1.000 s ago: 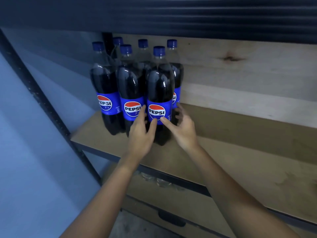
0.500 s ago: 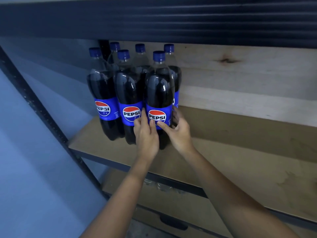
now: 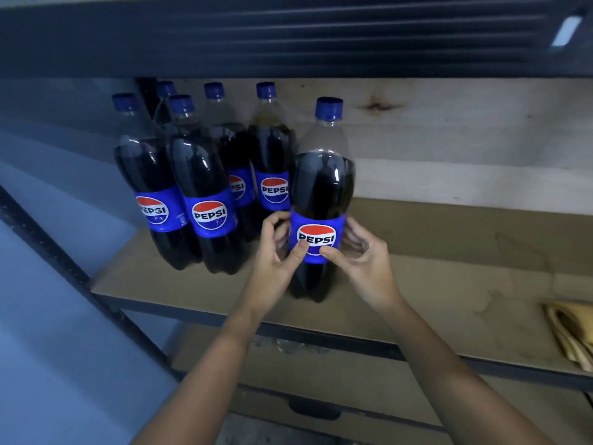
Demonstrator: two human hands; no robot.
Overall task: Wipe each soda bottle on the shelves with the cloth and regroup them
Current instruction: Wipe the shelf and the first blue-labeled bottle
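Head view showed your left hand (image 3: 276,252) and right hand (image 3: 359,258) gripping one Pepsi bottle (image 3: 319,203) by its label, upright on the wooden shelf (image 3: 417,284), just right of five grouped bottles (image 3: 205,187). The cloth (image 3: 574,332) (untouched, far right) suggested wiping remained.

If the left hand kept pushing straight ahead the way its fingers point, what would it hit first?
The left hand already grips the held Pepsi bottle, so that bottle comes first. Past it, probably the back-row Pepsi bottle just behind the fingers, though depth is hard to judge from this view.
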